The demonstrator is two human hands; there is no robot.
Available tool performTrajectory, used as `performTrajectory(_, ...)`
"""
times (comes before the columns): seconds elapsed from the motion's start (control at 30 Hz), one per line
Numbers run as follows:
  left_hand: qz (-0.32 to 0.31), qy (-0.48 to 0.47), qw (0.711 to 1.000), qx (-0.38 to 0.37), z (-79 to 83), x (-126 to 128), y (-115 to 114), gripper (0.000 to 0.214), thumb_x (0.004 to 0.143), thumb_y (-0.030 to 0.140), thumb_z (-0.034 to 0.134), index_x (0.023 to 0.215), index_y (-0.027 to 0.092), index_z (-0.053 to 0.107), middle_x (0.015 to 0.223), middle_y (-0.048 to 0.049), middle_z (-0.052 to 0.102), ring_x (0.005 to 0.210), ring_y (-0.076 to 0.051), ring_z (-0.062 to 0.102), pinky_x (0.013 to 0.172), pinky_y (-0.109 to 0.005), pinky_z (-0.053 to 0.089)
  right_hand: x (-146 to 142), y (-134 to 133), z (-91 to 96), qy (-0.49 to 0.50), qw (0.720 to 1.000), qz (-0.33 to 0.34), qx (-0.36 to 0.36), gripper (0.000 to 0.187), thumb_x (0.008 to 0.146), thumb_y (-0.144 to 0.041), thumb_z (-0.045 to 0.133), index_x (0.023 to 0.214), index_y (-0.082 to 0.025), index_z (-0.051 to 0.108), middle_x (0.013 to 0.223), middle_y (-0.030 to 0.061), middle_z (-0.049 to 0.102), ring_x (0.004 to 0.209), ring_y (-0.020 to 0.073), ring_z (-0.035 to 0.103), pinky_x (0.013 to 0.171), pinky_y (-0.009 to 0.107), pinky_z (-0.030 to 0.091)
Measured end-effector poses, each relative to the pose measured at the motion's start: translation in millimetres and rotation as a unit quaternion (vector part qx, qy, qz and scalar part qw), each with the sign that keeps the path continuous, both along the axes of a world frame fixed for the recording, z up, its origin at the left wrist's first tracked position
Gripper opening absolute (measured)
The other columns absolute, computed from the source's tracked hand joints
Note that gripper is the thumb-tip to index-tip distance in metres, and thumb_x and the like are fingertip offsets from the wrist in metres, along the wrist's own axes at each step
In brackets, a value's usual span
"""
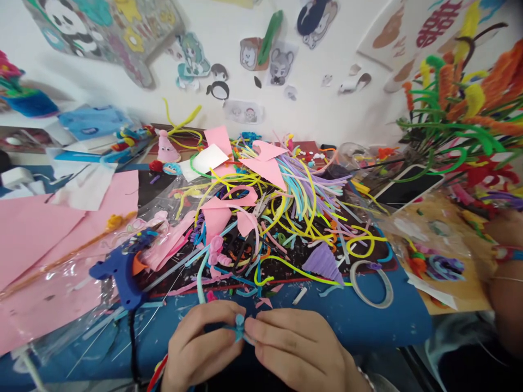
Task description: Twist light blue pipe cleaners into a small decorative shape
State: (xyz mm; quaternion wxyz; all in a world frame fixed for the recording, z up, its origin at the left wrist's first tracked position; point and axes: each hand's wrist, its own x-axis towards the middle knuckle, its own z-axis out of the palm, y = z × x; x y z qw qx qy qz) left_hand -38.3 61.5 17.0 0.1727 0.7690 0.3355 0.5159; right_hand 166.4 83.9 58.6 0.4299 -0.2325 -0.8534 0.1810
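Observation:
Near the table's front edge, my left hand (204, 344) and my right hand (296, 345) meet with fingertips pinched together. Between them is a small light-blue pipe cleaner piece (239, 321), mostly covered by the fingers. Both hands are closed on it. Just behind my left hand a pale mint pipe cleaner (201, 280) rises from the tabletop; whether it touches the hand I cannot tell. Beyond the fingers lie small pink paper scraps (265, 302) and a short white stick (299, 295).
A blue glue gun (122, 275) lies left on pink sheets (30, 234). Heaped yellow pipe cleaners (292, 218), a purple triangle (324, 262) and a tape roll (387, 299) spread behind and right. A phone (408, 188) leans beneath pipe-cleaner flowers. Another person's arm (509, 283) is at far right.

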Motion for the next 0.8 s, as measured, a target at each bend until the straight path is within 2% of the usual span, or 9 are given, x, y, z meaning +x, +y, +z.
performTrajectory(0.1,0.01,0.006,1.0,0.007,0.8,2,1,0.008,0.087,0.014,0.057,0.086,0.021,0.055,0.081,-0.0035,0.067,0.075,-0.017,0.07,0.061,-0.026,0.061,2,1,-4.3,-0.063,0.995,0.06,0.055,0.017,0.089,-0.006,0.049,0.093,-0.012,0.065,0.103,0.008,0.072,0.097,0.0124,0.067,0.089,0.022,0.056)
performTrajectory(0.17,0.015,0.012,1.0,0.017,1.3,3,1,0.009,0.087,0.013,0.055,0.086,0.021,0.055,0.081,-0.004,0.067,0.074,-0.017,0.07,0.061,-0.027,0.061,3,1,-6.8,-0.075,0.992,0.068,0.069,0.016,0.09,-0.004,0.047,0.094,-0.008,0.062,0.1,0.0111,0.073,0.099,0.0128,0.066,0.093,0.022,0.054)
performTrajectory(0.37,0.035,0.034,0.998,0.031,3.6,4,2,0.008,0.086,0.012,0.056,0.085,0.02,0.058,0.081,-0.0034,0.067,0.071,-0.016,0.069,0.06,-0.024,0.059,6,-1,-16.1,-0.041,0.996,0.038,0.071,0.016,0.091,-0.006,0.047,0.099,-0.004,0.061,0.101,0.0131,0.072,0.104,0.014,0.064,0.093,0.023,0.053)
performTrajectory(0.6,0.036,0.065,0.996,0.053,-1.3,2,2,0.011,0.08,0.01,0.063,0.089,0.017,0.063,0.082,-0.0046,0.066,0.071,-0.015,0.067,0.06,-0.024,0.058,8,-3,-16.9,-0.087,0.993,0.016,0.075,0.023,0.092,-0.008,0.043,0.103,-0.002,0.062,0.101,0.0136,0.072,0.106,0.0162,0.063,0.095,0.025,0.052)
performTrajectory(0.8,0.048,0.059,0.996,0.055,-13.7,1,-2,0.024,0.076,0.006,0.067,0.097,0.017,0.065,0.09,-0.004,0.066,0.079,-0.015,0.066,0.066,-0.024,0.057,9,-8,-12.7,-0.099,0.991,-0.042,0.082,0.023,0.09,-0.01,0.046,0.101,-0.005,0.066,0.098,0.0121,0.073,0.092,0.0183,0.069,0.081,0.027,0.058)
